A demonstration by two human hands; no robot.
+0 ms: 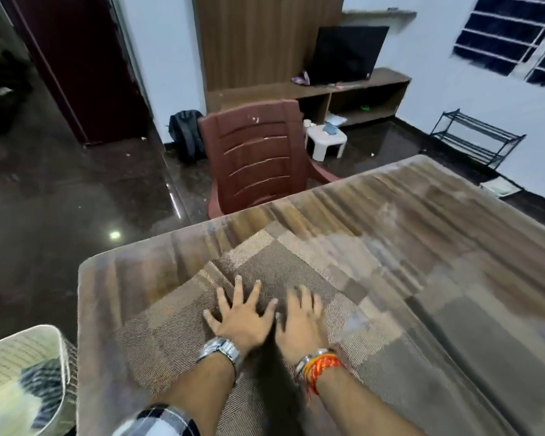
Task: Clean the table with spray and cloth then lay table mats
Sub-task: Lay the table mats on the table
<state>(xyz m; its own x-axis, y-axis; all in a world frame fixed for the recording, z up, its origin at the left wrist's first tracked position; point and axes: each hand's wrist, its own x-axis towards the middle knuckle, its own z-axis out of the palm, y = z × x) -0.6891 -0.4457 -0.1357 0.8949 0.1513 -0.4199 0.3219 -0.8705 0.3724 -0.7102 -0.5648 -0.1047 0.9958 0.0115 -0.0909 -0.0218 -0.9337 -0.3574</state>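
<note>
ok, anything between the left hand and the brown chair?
Head view: just more table mat past the left hand, then bare table up to the chair.

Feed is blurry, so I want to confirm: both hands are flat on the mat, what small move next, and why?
Probably slide the left hand and right hand apart across the mat to smooth it onto the table. Both lie flat, fingers spread, side by side near its middle, so its outer parts are under no hand.
</note>
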